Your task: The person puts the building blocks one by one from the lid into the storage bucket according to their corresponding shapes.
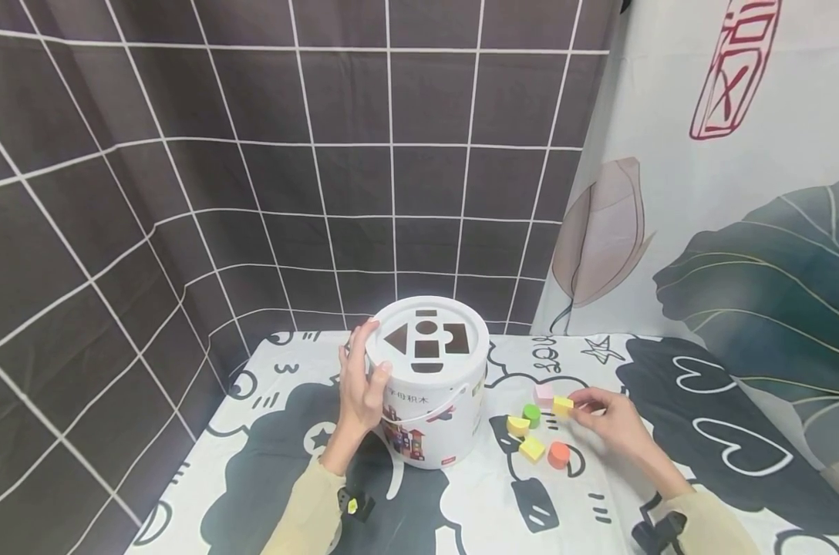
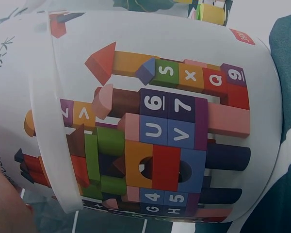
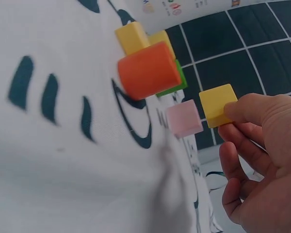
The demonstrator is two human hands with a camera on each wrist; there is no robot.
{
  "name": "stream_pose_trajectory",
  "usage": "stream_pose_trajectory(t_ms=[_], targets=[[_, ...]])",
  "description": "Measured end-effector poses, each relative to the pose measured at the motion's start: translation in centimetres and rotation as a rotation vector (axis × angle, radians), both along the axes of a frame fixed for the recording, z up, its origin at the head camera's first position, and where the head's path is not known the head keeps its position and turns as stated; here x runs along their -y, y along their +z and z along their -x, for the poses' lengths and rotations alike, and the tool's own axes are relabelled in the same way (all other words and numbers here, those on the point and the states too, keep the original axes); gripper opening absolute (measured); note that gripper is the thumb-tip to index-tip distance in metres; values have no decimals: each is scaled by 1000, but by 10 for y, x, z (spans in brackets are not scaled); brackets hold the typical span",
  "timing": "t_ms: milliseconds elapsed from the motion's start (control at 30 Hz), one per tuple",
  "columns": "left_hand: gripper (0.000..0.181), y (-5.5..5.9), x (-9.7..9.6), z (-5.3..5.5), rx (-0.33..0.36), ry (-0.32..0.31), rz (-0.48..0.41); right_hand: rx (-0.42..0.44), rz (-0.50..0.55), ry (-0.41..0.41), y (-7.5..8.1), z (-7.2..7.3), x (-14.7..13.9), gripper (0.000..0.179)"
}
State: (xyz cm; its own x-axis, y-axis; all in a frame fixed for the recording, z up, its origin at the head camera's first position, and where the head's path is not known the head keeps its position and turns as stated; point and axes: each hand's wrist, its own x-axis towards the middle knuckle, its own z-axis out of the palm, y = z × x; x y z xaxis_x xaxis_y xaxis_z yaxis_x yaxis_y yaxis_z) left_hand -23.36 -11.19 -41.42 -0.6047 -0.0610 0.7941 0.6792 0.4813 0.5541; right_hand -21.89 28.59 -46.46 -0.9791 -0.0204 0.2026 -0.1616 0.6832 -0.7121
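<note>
A white lidded bucket with printed block pictures stands upright on the cloth. Shaped holes are cut through its lid. My left hand grips the bucket's left side near the lid, thumb at the front and fingertips at the rim. Off to the bucket's right, my right hand pinches a yellow block between thumb and fingers. Close by it lie a pink block, a green round block, an orange-red cylinder, a yellow half-round block and another yellow block.
A black-and-white patterned cloth covers the table. Behind it hangs a dark curtain with white grid lines, and at the right a pale curtain with leaf prints. The bucket's white handle hangs across its front.
</note>
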Motion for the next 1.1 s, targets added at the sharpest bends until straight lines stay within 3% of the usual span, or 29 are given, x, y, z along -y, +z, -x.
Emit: stream_pose_trajectory(t_ms=[433, 900, 1100], targets=[[65, 0, 0, -1, 7, 9, 1, -30, -12, 30, 22, 8, 5, 24], [65, 0, 0, 0, 1, 12, 5, -131, -44, 87, 53, 23, 17, 21], [65, 2, -1, -1, 4, 9, 1, -115, -34, 99, 69, 29, 26, 23]])
